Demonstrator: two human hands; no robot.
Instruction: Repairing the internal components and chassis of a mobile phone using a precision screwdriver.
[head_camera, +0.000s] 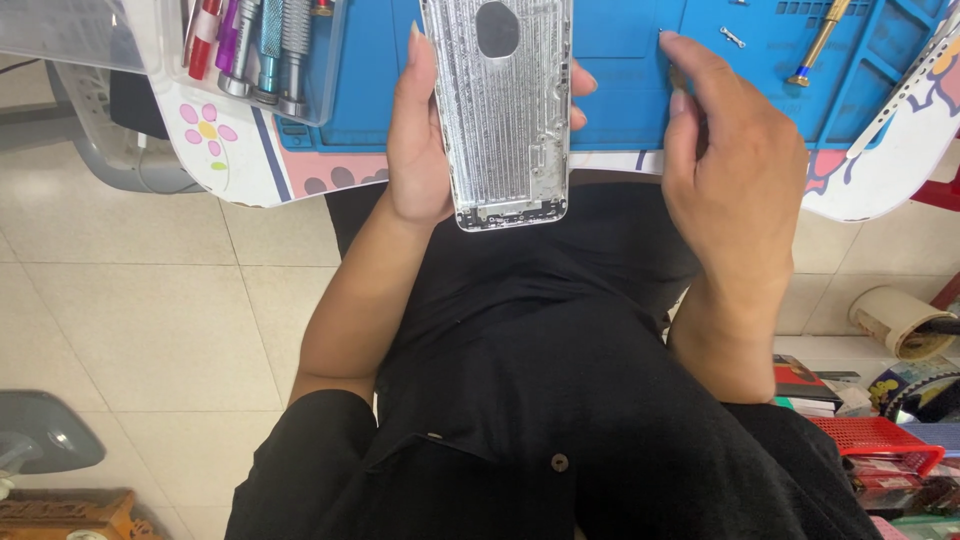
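My left hand (415, 140) is shut on a bare silver phone back housing (505, 110). The housing is held upright over the table's near edge, inner side facing me, with an oval cut-out near its top. My right hand (735, 170) hovers just right of the housing above the blue work mat (620, 90). Its index finger stretches toward the mat and its thumb is tucked close to the other fingers. Whether something tiny sits between those fingertips is too small to tell.
A clear case of several screwdriver handles (265, 50) lies at the mat's left. A gold-tipped screwdriver (818, 45) and a small metal bracket (732, 38) lie on the mat's right. The white flower-patterned table (215, 150) ends above my lap. A red basket (880, 440) and a tape roll (900, 320) sit on the floor.
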